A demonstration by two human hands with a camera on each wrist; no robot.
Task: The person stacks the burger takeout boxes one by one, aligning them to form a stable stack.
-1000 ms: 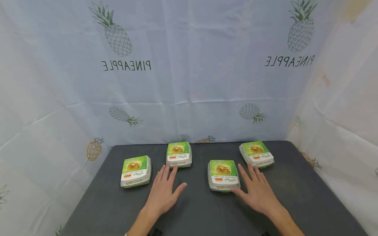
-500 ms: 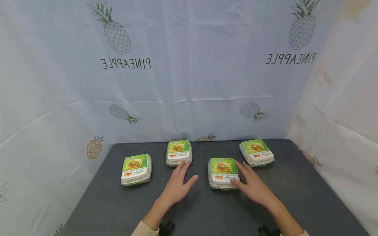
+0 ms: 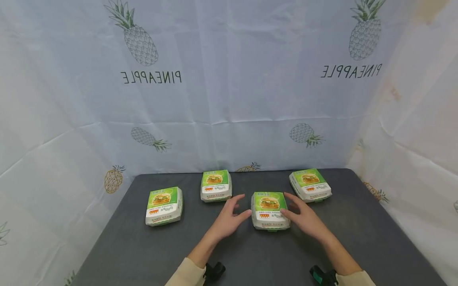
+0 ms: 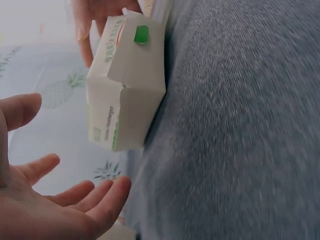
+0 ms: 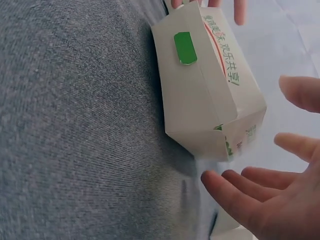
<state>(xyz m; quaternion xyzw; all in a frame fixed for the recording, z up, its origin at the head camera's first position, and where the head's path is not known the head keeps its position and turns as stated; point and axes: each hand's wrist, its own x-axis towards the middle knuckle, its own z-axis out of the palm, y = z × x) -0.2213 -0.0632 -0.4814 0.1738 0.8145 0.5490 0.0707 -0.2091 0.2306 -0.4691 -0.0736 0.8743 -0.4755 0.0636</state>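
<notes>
A green-and-white burger box (image 3: 270, 214) printed with a burger sits near the middle of the dark table, between both hands. Just left of it is my left hand (image 3: 229, 220), its fingers loosely bent and holding nothing. My right hand (image 3: 307, 221) is at the box's right side, thumb and fingers spread around the near right corner. In the left wrist view, a gap shows between my left hand (image 4: 75, 205) and the box (image 4: 135, 90), whose front has a green tab. The right wrist view shows my right hand (image 5: 275, 195) apart from the box (image 5: 195, 90).
Three similar burger boxes lie around: one at far left (image 3: 164, 206), one at back middle (image 3: 216, 186) and one at back right (image 3: 310, 185). A white pineapple-print cloth (image 3: 229, 99) hangs behind and beside the dark table (image 3: 143, 254).
My left hand has moved right, from near the back middle box to beside the central box, its fingers bending more. My right hand has shifted slightly and its fingers have drawn in. The boxes stay put.
</notes>
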